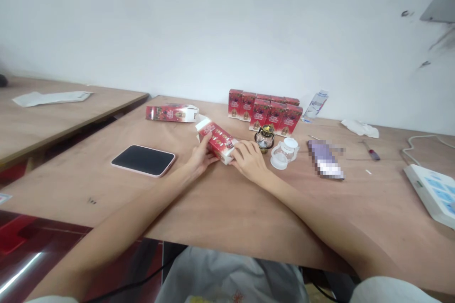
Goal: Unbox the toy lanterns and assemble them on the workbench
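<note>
Between my hands is a red printed carton (217,138), tilted above the table, its white flap raised at the far left end. My left hand (203,155) grips its left side with the thumb on top. At the near right end, the fingers of my right hand (250,158) are closed on the carton's edge. Just right of that hand stand a small brass-coloured lantern (265,138) and a white lantern (284,154) with a clear body. Behind them several red cartons (275,116) stand upright in rows. Another red carton (165,113) lies on its side, with a white open end.
A phone (144,160) lies left of my arms. To the right are a blurred purple object (324,158), a small screwdriver-like tool (373,154), crumpled tissue (360,128) and a white device (432,194) with a cable. A clear bottle (315,105) leans by the wall.
</note>
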A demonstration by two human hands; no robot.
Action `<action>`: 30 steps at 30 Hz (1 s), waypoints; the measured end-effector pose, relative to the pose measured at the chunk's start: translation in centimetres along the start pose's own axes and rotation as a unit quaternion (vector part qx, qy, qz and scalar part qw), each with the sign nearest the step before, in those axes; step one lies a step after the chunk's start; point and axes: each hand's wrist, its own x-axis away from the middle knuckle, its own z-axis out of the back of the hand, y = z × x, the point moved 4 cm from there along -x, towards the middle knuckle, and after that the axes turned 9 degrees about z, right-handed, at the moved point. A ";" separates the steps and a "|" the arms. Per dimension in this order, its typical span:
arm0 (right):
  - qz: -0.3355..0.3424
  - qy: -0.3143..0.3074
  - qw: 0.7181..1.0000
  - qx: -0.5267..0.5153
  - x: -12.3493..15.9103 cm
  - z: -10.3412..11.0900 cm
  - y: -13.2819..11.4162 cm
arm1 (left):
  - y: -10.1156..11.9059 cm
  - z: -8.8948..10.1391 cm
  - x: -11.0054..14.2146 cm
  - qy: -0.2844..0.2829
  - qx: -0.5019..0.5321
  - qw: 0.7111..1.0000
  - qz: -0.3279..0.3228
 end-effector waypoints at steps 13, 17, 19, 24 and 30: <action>-0.127 0.123 0.953 -0.246 1.2 0.0 -0.6 | 2.1 0.8 -0.8 0.000 0.055 0.997 -0.051; -0.254 0.188 0.886 -0.340 1.8 -0.6 0.8 | 0.8 -0.4 -0.4 -0.067 0.036 0.997 -0.024; -0.259 0.175 0.878 -0.362 1.8 -1.0 0.8 | 0.3 -0.5 -0.3 -0.076 0.020 0.997 -0.018; -0.278 0.151 0.874 -0.367 1.8 -1.4 0.7 | 0.2 -0.4 -0.3 -0.075 0.007 0.997 -0.027; -0.317 0.144 0.853 -0.388 2.2 -1.8 0.9 | 0.4 -0.6 -0.2 -0.101 0.008 0.994 -0.050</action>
